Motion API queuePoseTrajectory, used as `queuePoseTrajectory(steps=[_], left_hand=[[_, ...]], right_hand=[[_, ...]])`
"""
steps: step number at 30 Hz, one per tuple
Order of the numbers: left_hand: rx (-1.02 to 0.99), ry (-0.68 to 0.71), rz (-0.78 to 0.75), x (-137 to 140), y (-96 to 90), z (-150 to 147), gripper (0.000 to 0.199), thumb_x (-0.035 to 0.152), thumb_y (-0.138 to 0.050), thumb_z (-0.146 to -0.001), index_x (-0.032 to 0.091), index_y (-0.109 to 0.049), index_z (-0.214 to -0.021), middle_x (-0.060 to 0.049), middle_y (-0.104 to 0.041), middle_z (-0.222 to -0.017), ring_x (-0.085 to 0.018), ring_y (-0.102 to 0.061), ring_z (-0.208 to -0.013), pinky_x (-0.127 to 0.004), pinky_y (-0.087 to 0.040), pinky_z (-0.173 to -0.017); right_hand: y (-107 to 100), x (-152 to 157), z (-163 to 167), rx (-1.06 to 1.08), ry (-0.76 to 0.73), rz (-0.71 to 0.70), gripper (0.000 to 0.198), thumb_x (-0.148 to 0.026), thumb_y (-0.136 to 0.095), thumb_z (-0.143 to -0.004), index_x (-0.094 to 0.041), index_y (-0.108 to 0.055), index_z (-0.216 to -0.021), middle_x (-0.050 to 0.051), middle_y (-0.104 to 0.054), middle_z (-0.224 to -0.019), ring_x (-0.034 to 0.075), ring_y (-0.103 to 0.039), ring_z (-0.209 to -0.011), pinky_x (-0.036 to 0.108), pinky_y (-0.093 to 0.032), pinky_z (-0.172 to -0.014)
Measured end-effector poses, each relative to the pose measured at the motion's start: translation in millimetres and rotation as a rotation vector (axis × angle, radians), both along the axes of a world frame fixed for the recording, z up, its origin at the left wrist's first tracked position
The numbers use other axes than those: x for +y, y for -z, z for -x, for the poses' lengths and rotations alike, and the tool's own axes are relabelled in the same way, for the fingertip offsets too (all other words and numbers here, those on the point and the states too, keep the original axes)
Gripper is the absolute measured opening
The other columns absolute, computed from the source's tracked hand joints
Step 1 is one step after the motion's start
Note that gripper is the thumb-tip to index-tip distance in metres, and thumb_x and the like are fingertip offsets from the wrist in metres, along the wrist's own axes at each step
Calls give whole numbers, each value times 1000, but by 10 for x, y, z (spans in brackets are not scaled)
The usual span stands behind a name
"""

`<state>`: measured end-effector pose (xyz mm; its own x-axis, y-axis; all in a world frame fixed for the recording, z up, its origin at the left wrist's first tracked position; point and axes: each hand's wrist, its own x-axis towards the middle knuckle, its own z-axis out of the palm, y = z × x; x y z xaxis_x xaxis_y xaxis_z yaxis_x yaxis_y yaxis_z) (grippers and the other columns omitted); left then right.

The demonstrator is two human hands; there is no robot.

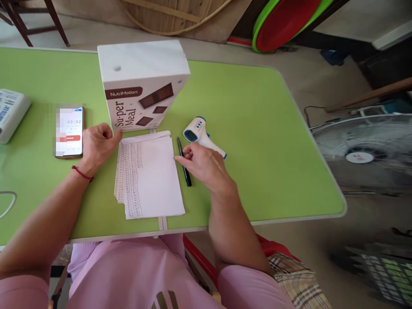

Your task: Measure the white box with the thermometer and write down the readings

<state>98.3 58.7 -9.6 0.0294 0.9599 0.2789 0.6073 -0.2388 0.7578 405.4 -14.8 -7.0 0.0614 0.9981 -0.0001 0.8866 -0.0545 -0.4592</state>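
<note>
A stack of white paper sheets [151,176] with rows of handwriting down its left side lies on the green table [257,141]. My left hand [96,146] rests at the stack's upper left corner, fingers curled and touching the paper edge. My right hand [202,165] hovers over a black pen [184,165] lying just right of the stack, fingertips close to it, holding nothing. A white and blue infrared thermometer [201,135] lies just beyond my right hand.
A white NutriMotion box [141,86] stands upright behind the papers. A phone [69,132] with a lit screen lies left of my left hand, and a white device [11,113] sits at the table's left edge. A floor fan [363,150] stands to the right.
</note>
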Motion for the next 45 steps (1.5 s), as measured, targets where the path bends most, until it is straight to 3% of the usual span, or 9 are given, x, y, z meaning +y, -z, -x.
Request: queuePoseTrajectory(steps=[4, 7, 11, 14, 17, 20, 27, 37, 45], left_hand=[[222, 425, 184, -85, -172, -19, 34, 38, -94, -70, 20, -66, -77, 3, -57, -62, -16, -50, -54, -30, -36, -52], [493, 635, 175, -121, -243, -38, 74, 44, -103, -61, 25, -74, -127, -6, -70, -98, -26, -68, -80, -33, -47, -64], [726, 587, 188, -177, -279, -89, 82, 53, -100, -69, 30, -69, -142, -13, -66, -123, -36, -71, -96, -38, -51, -71], [713, 552, 183, -186, -249, -96, 82, 55, -97, -72, 29, -67, -143, -13, -64, -126, -36, -71, -94, -40, -53, -72], [619, 591, 126, -152, -173, -67, 78, 54, -97, -71, 26, -70, -139, -13, -64, -122, -37, -69, -100, -44, -55, -82], [543, 653, 51, -107, -88, -39, 80, 54, -98, -68, 20, -71, -136, -15, -64, -120, -37, -65, -107, -50, -50, -99], [486, 673, -11, -84, -31, -30, 72, 57, -81, -80, 13, -70, -136, -17, -64, -119, -36, -63, -104, -51, -47, -98], [494, 664, -19, -100, -34, -64, 63, 49, -73, -81, 14, -70, -134, -16, -64, -118, -36, -63, -105, -50, -47, -96], [545, 634, -13, -146, -74, -101, 67, 50, -79, -81, 13, -68, -135, -17, -64, -120, -36, -63, -107, -49, -46, -97]], right_hand=[[-25, -2, 53, -43, -35, -47, 17, -34, -67, -90, -23, -69, -103, 3, -70, -75, 21, -62, -63, 36, -52, -63], [-80, 16, 36, 34, -11, -166, 23, -33, -54, -93, -24, -69, -108, 4, -71, -80, 21, -62, -66, 37, -52, -65], [-134, 7, 95, 406, -59, -356, 30, -42, -48, -96, -24, -65, -112, 7, -68, -91, 23, -65, -80, 41, -57, -77], [-106, -23, 253, 755, -184, -449, 37, -51, -67, -90, -29, -59, -119, 3, -62, -91, 21, -65, -85, 39, -59, -83], [-31, -77, 444, 1004, -225, -503, 29, -47, -77, -89, -30, -58, -104, -3, -56, -78, 15, -58, -71, 32, -55, -72], [45, -147, 580, 1117, -223, -421, 26, -52, -61, -101, -27, -65, -94, -4, -53, -66, 14, -54, -60, 30, -49, -61], [122, -236, 726, 1100, -136, -232, 28, -45, -61, -95, -22, -77, -100, 0, -68, -72, 16, -63, -65, 34, -55, -64], [147, -216, 831, 885, -91, -288, 7, -26, -67, -79, -22, -62, -79, -6, -57, -60, 9, -47, -47, 22, -40, -45], [206, -220, 802, 678, -305, -457, 10, -21, -63, -87, -24, -59, -79, -7, -59, -61, 10, -50, -50, 23, -41, -50]])
